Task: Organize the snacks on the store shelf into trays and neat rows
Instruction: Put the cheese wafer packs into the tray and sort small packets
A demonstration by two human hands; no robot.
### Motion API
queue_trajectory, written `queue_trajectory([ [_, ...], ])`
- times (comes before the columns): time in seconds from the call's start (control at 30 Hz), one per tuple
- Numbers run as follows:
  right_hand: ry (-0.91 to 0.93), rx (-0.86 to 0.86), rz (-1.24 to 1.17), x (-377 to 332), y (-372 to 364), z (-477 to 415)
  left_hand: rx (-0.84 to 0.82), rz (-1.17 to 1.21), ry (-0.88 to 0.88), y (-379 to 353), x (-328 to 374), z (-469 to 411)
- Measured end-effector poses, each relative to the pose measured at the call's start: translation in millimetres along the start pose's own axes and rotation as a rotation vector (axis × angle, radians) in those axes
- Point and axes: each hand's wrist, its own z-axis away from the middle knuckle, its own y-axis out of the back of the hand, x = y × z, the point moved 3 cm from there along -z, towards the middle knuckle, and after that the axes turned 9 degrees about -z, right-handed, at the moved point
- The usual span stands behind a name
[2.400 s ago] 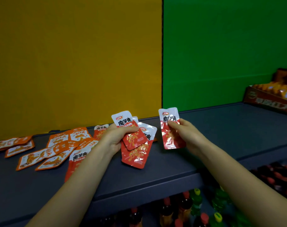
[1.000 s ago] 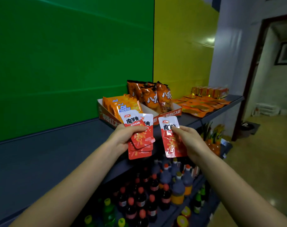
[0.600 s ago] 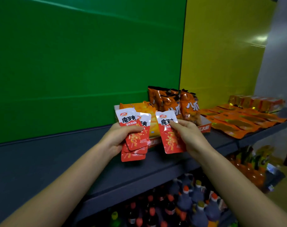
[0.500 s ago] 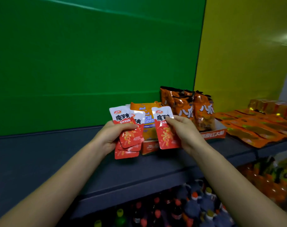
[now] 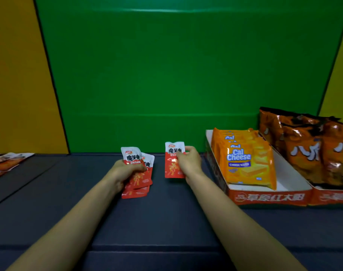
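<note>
My left hand (image 5: 125,171) grips a small fanned stack of red-and-white snack packets (image 5: 139,180) over the dark grey shelf (image 5: 166,218). My right hand (image 5: 189,163) holds one single red-and-white snack packet (image 5: 171,167) upright by its right edge, a little to the right of the stack. Both hands hover just above the shelf, in front of the green back panel. Just right of my right hand stands a red-and-white cardboard tray (image 5: 268,197).
The tray holds orange Cal Cheese wafer packs (image 5: 247,163). A second tray next to it holds brown-orange chip bags (image 5: 307,145). More red-and-white packets (image 5: 4,163) lie loose at the shelf's far left. Yellow panels flank the green one.
The view has swung back left from the shelf's right end to the green panel. Both hands still hold the same packets and have come lower, close to the shelf beside the wafer tray.
</note>
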Motion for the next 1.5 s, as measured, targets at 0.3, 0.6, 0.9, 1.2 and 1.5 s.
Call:
queue_trajectory([
  [0.3, 0.175, -0.02, 0.597, 29, -35, -32, -0.034, -0.011, -0.029, 21, 5, -55],
  [0.6, 0.282, -0.104, 0.778, 33, -53, -37, -0.134, 0.039, -0.042, 19, 10, -63],
  [0.9, 0.234, -0.24, 0.252, 19, -55, -23, -0.225, 0.145, -0.138, -9, 14, -46],
  [1.2, 0.181, -0.257, 0.099, 8, -19, -39, -0.215, 0.146, -0.135, -10, 14, -41],
  [1.5, 0.191, -0.245, 0.055, 9, -30, -39, -0.276, 0.183, -0.165, -19, 17, -37],
])
